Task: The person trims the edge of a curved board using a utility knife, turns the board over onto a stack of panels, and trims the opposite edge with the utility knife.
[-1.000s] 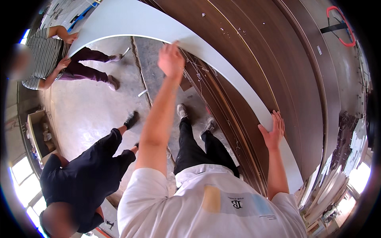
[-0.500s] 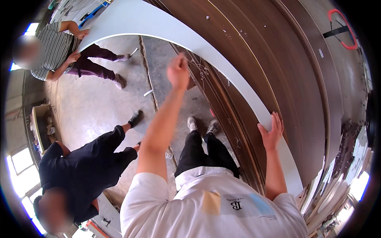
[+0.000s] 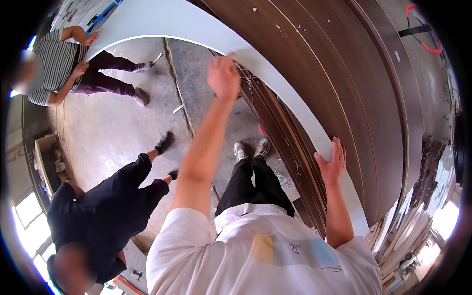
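A long white panel [image 3: 275,78] lies over a stack of dark brown boards [image 3: 314,59], curving in the fisheye picture from the top left to the lower right. My right hand [image 3: 333,164] rests on its near part, fingers stretched and thumb spread. Beside the panel's left edge, farther out, is my left hand [image 3: 224,78], fingers partly curled and smeared by motion; whether it touches the edge I cannot make out. At the panel's far left end, a person in a striped shirt [image 3: 59,61] has both hands on it.
Another person in dark clothes [image 3: 103,211] stands at my left on the concrete floor [image 3: 113,123]. Loose string [image 3: 250,81] lies on the boards beside the panel. A red-handled tool [image 3: 432,44] is at the far right, and several stacked strips [image 3: 408,231] are at the lower right.
My left hand has moved a little to the right, closer to the panel's edge. The right hand stays on the panel. The view has shifted slightly.
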### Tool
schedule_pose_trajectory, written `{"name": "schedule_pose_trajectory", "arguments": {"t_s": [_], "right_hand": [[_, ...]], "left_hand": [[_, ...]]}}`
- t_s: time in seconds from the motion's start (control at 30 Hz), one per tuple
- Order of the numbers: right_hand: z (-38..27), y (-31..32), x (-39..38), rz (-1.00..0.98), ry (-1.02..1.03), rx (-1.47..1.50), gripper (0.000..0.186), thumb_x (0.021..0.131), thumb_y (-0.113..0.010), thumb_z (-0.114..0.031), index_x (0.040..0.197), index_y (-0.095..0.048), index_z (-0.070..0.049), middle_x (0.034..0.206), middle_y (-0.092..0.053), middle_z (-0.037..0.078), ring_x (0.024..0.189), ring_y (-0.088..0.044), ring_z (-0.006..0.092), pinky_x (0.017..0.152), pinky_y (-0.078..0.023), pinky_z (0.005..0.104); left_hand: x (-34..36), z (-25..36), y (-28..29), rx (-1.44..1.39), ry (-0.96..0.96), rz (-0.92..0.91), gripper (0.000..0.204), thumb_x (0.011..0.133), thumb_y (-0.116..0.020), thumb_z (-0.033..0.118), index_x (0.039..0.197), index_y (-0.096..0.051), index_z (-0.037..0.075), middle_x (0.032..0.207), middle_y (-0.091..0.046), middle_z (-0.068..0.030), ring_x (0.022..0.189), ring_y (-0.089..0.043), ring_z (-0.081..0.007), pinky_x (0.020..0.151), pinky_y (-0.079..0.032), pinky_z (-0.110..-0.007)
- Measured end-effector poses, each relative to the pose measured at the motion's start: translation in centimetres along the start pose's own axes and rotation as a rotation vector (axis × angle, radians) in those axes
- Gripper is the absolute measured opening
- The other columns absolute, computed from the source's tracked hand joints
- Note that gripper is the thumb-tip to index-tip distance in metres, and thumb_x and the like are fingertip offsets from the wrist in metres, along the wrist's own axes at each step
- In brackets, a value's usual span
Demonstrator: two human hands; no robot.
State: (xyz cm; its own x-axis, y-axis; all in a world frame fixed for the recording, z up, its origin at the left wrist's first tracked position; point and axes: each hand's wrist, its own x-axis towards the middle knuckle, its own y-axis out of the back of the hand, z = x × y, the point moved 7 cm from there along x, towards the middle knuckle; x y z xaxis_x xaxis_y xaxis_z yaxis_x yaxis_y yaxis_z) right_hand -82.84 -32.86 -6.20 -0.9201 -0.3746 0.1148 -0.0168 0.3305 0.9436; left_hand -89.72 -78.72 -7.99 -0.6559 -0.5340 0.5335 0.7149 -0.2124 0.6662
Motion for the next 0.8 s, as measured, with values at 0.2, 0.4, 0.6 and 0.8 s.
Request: {"name": "schedule_pose_trajectory", "arguments": {"t_s": [0.2, 0.4, 0.6, 0.8], "right_hand": [[0.0, -0.3, -0.4, 0.021, -0.003, -0.029, 0.070, 0.088, -0.079, -0.045, 0.139, -0.058, -0.002, 0.151, -0.058, 0.011, 0.142, -0.053, 0.0316, 0.121, -0.038, 0.0529], [-0.4, 0.0, -0.2, -0.006, -0.032, -0.004, 0.072, 0.086, -0.081, -0.043, 0.140, -0.057, -0.002, 0.152, -0.058, 0.010, 0.142, -0.053, 0.0311, 0.121, -0.038, 0.0521], [0.0, 0.0, 0.0, 0.031, -0.003, -0.005, 0.071, 0.086, -0.081, -0.043, 0.140, -0.058, -0.003, 0.152, -0.058, 0.009, 0.143, -0.052, 0.0298, 0.122, -0.037, 0.0517], [0.1, 0.1, -0.5, 0.023, -0.014, 0.011, 0.070, 0.087, -0.080, -0.043, 0.140, -0.058, -0.004, 0.153, -0.057, 0.009, 0.143, -0.052, 0.0288, 0.122, -0.036, 0.0513]], "left_hand": [[-12.0, 13.1, 0.7, -0.356, -0.162, -0.243, 0.025, 0.084, -0.065, 0.003, 0.100, -0.077, 0.017, 0.089, -0.066, -0.0049, 0.092, -0.066, -0.0288, 0.069, -0.059, -0.042], [-8.7, 1.7, 0.3, -0.358, 0.194, -0.119, 0.016, 0.095, -0.069, 0.012, 0.108, -0.078, 0.011, 0.086, -0.071, -0.0111, 0.088, -0.069, -0.0300, 0.075, -0.057, -0.040], [3.1, -4.6, 1.7, 0.027, 0.010, 0.085, 0.025, 0.090, -0.067, 0.011, 0.111, -0.078, 0.018, 0.095, -0.070, -0.0078, 0.093, -0.066, -0.0331, 0.077, -0.055, -0.048], [-9.6, 10.3, 0.0, -0.065, -0.237, -0.141, 0.027, 0.086, -0.067, 0.007, 0.108, -0.076, 0.021, 0.095, -0.067, -0.0031, 0.094, -0.065, -0.0289, 0.069, -0.059, -0.042]]}}
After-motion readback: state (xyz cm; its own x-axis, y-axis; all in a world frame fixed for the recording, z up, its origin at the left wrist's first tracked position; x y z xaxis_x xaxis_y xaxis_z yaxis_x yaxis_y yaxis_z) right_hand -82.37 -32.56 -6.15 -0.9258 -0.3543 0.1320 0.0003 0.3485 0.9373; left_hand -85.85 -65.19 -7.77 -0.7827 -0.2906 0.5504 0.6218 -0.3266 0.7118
